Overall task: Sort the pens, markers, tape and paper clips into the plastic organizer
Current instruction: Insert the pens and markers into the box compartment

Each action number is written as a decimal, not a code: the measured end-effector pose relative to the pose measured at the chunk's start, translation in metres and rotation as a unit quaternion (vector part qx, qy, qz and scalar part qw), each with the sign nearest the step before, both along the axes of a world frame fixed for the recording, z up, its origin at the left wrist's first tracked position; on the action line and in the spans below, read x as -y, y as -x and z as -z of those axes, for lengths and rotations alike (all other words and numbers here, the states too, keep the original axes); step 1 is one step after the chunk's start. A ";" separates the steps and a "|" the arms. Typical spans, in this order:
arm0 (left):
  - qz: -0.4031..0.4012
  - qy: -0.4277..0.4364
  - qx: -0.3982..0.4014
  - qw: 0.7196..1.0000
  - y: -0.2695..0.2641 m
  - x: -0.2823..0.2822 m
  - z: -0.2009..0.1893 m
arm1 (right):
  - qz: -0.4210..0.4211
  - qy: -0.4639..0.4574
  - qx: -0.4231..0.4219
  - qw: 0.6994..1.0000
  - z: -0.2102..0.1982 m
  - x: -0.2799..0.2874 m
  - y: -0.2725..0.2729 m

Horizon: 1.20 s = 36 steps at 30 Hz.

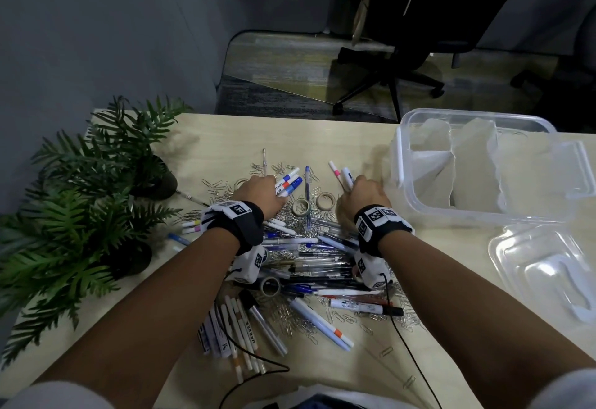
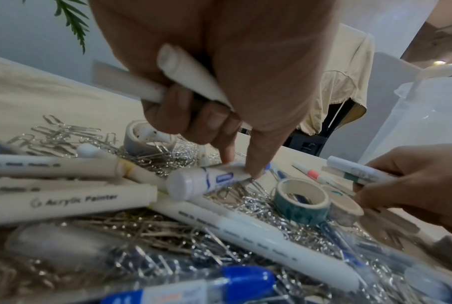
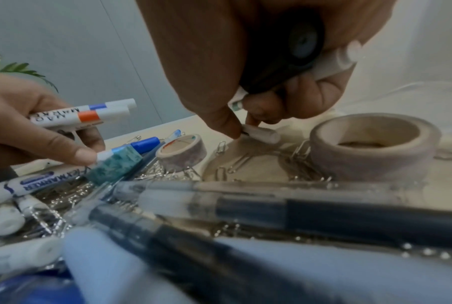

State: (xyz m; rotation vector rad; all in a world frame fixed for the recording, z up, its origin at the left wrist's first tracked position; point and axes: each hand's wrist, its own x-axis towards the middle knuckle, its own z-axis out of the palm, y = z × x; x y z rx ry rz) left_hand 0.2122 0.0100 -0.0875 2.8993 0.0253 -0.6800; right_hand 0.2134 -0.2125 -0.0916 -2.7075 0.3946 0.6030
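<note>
A pile of pens, markers, tape rolls and paper clips [image 1: 306,266] covers the middle of the table. My left hand [image 1: 261,189] grips white markers [image 1: 288,182] with blue and orange bands in its palm, while its thumb and forefinger [image 2: 241,167] pinch a blue-labelled marker [image 2: 206,182] lying on the clips. My right hand [image 1: 364,192] holds more markers [image 1: 346,176] in its fist, and its fingertips [image 3: 243,129] pinch the end of a small white marker [image 3: 262,134] on the table. The clear plastic organizer [image 1: 403,157] stands at the right, with dividers inside.
The organizer's clear lid [image 1: 541,266] lies at the front right. Potted ferns [image 1: 84,202] crowd the left edge. Tape rolls [image 1: 301,207] [image 1: 325,200] sit between my hands, and a beige roll [image 3: 372,146] is close to my right fingers. A black office chair [image 1: 406,37] stands beyond the table.
</note>
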 end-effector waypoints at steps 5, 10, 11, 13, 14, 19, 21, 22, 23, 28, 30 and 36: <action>-0.018 0.001 0.010 1.000 0.004 0.005 -0.007 | -0.006 -0.021 0.034 0.999 -0.010 -0.006 0.008; -0.070 0.090 0.053 0.992 0.007 0.007 -0.016 | -0.029 -0.059 0.077 0.995 -0.030 -0.015 0.021; -0.089 0.115 0.055 0.988 0.008 0.008 -0.020 | -0.040 -0.059 0.077 0.994 -0.038 -0.017 0.024; -0.142 0.175 0.057 0.973 0.008 0.014 -0.032 | -0.043 -0.078 0.082 0.993 -0.053 -0.019 0.029; -0.169 0.207 0.062 0.962 0.008 0.018 -0.039 | -0.035 -0.095 0.086 0.991 -0.059 -0.020 0.031; -0.241 0.332 0.104 0.906 0.007 0.049 -0.080 | 0.006 -0.207 0.108 0.972 -0.087 -0.018 0.038; -0.258 0.374 0.107 0.884 0.005 0.063 -0.091 | 0.041 -0.311 0.100 0.944 -0.095 -0.014 0.039; -0.263 0.390 0.108 0.876 0.003 0.071 -0.096 | 0.056 -0.355 0.093 0.929 -0.099 -0.010 0.039; -0.264 0.403 0.105 0.870 0.002 0.079 -0.102 | 0.063 -0.381 0.084 0.919 -0.105 -0.004 0.039; -0.243 0.473 0.051 0.845 -0.001 0.131 -0.134 | 0.123 -0.520 0.066 0.843 -0.131 0.039 0.035; -0.250 0.514 0.011 0.820 0.001 0.152 -0.145 | 0.141 -0.547 0.076 0.822 -0.140 0.061 0.033; -0.234 0.547 -0.064 0.801 0.002 0.219 -0.165 | 0.200 -0.575 0.114 0.785 -0.155 0.141 0.033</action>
